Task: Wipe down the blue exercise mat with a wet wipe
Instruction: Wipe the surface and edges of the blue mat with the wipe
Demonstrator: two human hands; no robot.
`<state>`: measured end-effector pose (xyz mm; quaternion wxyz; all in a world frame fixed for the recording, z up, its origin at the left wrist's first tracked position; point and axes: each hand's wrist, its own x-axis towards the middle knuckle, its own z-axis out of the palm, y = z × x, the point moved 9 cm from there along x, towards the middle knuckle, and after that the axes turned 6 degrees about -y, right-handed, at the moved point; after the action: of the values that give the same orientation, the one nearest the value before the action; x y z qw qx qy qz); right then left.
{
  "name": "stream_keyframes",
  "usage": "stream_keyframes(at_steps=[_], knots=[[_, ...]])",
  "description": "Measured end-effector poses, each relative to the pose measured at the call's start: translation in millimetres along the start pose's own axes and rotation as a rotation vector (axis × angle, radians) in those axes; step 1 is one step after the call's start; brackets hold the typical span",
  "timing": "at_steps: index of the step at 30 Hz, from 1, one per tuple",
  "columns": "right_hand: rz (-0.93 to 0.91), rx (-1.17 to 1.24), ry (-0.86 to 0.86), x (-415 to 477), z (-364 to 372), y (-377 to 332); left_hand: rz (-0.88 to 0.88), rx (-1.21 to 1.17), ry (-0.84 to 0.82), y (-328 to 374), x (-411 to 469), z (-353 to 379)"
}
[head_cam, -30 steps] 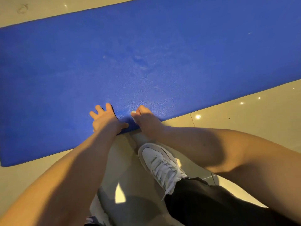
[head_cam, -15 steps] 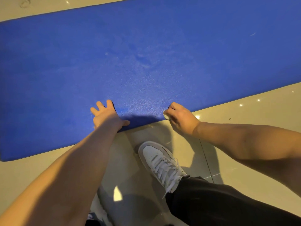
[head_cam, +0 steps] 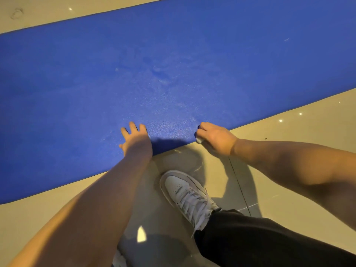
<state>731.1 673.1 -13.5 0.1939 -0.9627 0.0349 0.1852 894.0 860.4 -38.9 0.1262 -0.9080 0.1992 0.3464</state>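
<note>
1. Blue mat (head_cam: 173, 78) flat on tiled floor (head_cam: 300, 143), running 8 to 2 o'clock across view.
2. L hand (head_cam: 135, 140) resting on mat's near edge, fingers straight & spread, gripping nothing.
3. R hand (head_cam: 216, 136) at 3 o'clock of L, fingers curled round white wet wipe (head_cam: 199, 139), at mat's near edge.
4. White sneaker (head_cam: 185, 193) on floor at 6 o'clock of hands, apart from mat; black trouser leg (head_cam: 260, 237) above it.

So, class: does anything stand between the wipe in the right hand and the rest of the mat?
Only the left hand, pressed flat on the mat left of the wipe, blocks a stroke leftward along the near edge. Farther out, nothing visible lies on the mat.
</note>
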Motion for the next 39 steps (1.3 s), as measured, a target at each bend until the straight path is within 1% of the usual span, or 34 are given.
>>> stream_keyframes(at_steps=[4, 8, 11, 18, 20, 22, 23, 24, 25, 26, 27, 28, 29, 30, 32, 34, 35, 36, 37, 39], knots=[[0.112, -0.015, 0.041, -18, -13, 34, 0.012, 0.012, 0.032, -2, -2, 3], [0.274, -0.004, 0.062, -36, -20, 72, 0.018, 0.025, 0.049, -5, -5, -1], [0.371, 0.060, 0.078, -40, -22, 83, 0.018, 0.025, 0.056, -4, -6, -3], [0.279, 0.265, 0.209, 14, -10, 21, 0.020, 0.047, 0.087, -9, -5, -4], [0.275, 0.298, 0.204, 37, -3, -7, 0.025, 0.036, 0.069, -12, -4, -4], [0.313, 0.357, 0.188, 54, 2, -30, 0.036, 0.028, 0.056, -13, -6, -4], [0.288, 0.297, 0.213, 60, -2, -45, 0.044, 0.020, 0.050, -13, -8, -5], [0.236, 0.292, 0.261, 65, -3, -58, 0.055, 0.010, 0.047, -12, -10, -6], [0.175, 0.328, 0.267, 71, -1, -69, 0.066, 0.006, 0.049, -12, -13, -6], [0.105, 0.368, 0.230, 77, 2, -80, 0.076, 0.011, 0.056, -13, -15, -8], [-0.007, 0.360, 0.161, 82, 7, -94, 0.083, 0.017, 0.064, -13, -16, -9], [-0.057, 0.262, 0.103, 84, 8, -102, 0.086, 0.021, 0.067, -14, -17, -11], [-0.019, 0.208, 0.056, 88, 12, -94, 0.087, 0.023, 0.064, -15, -16, -11], [-0.009, 0.175, 0.079, 85, 8, -87, 0.087, 0.023, 0.056, -15, -16, -11], [0.101, 0.112, 0.158, 80, -6, -55, 0.089, 0.027, 0.040, -16, -17, -10], [0.266, 0.064, 0.257, 69, -25, -14, 0.091, 0.043, 0.038, -16, -18, -10], [0.362, 0.081, 0.305, 62, -36, 6, 0.094, 0.051, 0.041, -17, -19, -10], [0.444, 0.105, 0.317, 58, -42, 22, 0.098, 0.058, 0.044, -16, -19, -11], [0.519, 0.161, 0.293, 55, -43, 34, 0.102, 0.062, 0.046, -16, -19, -11], [0.577, 0.188, 0.273, 56, -40, 33, 0.104, 0.074, 0.042, -17, -19, -12]])
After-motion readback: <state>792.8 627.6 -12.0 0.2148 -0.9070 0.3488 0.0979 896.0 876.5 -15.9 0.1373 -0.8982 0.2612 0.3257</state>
